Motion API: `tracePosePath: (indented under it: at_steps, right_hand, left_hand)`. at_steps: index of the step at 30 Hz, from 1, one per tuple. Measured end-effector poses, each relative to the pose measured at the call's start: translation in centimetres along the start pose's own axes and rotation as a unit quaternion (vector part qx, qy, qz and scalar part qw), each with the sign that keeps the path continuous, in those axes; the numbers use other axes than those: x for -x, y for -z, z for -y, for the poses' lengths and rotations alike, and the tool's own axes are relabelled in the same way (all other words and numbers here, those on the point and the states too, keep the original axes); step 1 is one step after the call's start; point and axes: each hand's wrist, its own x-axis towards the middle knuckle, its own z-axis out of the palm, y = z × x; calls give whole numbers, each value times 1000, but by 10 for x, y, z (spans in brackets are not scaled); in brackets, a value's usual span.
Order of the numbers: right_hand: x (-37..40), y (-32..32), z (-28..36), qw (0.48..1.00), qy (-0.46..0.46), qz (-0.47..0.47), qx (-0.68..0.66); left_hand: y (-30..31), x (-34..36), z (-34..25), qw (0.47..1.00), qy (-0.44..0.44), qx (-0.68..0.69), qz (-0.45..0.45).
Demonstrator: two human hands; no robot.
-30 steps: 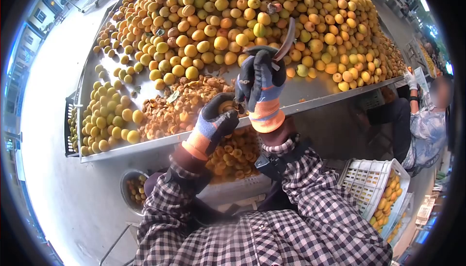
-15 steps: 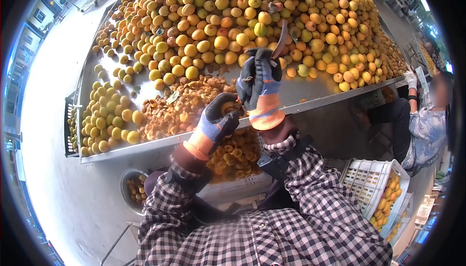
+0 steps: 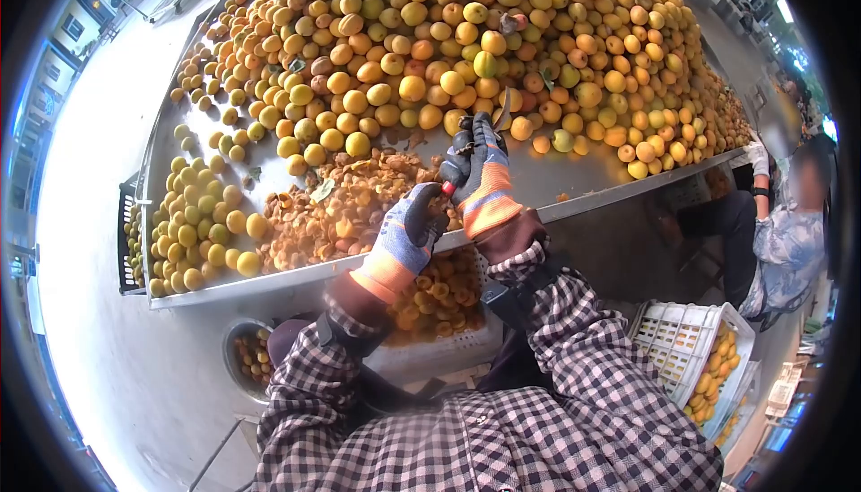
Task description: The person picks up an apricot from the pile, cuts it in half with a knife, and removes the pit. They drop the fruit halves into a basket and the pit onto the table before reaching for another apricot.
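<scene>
My right hand (image 3: 480,165), in a black-coated glove with an orange cuff, is closed around a knife (image 3: 505,108). The curved blade points up toward the apricot pile (image 3: 430,43), and a red bit shows below the fist. Close beside it, lower and to the left, my left hand (image 3: 417,223) wears a matching glove with its fingers curled. What lies in those fingers, if anything, is hidden. Below the hands, a crate (image 3: 480,335) holds apricot halves (image 3: 435,299). Brownish cut apricot pieces (image 3: 345,209) lie heaped on the metal table (image 3: 574,191) left of my hands.
Whole yellow-green apricots (image 3: 193,223) sit at the table's left end. Under its edge stands a metal bucket (image 3: 235,348) with small brownish pieces. A white crate (image 3: 677,339) with apricots is at right, near a seated person (image 3: 789,241) wearing a white glove.
Both hands have shifted slightly, and the knife blade is lower and more upright. The apricot piece visible in my left hand earlier no longer shows.
</scene>
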Motion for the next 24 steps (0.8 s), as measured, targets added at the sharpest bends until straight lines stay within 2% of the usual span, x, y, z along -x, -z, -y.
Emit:
tracePosePath:
  at_steps: [7, 12, 13, 15, 17, 19, 21, 23, 24]
  right_hand:
    - [-19, 11, -2, 997, -55, -24, -55]
    - [-27, 15, -6, 993, -90, -27, -77]
    - [-34, 20, -6, 982, -148, -60, -98]
    - [-40, 25, -13, 970, -200, -77, -118]
    - [-35, 16, -10, 973, -183, -67, -123]
    - [-30, 8, -7, 997, -43, -55, -31]
    - [-27, 3, -2, 995, -27, -65, -66]
    - [-19, -5, 7, 994, 72, -65, 52]
    - [-20, -3, 13, 991, 78, -61, 93]
  left_hand:
    - [-4, -7, 6, 998, -57, -33, -18]
    - [4, -8, -1, 993, -43, -106, 18]
    - [5, -10, -2, 990, -33, -131, 33]
    - [9, -14, 4, 991, -39, -117, 46]
    - [11, -14, 7, 991, -26, -122, 42]
    - [7, -14, 10, 987, -39, -151, 24]
    - [6, -14, 13, 982, -52, -180, 7]
    - [6, -15, 20, 982, 15, -184, -43]
    - [6, -15, 25, 973, 95, -196, -73]
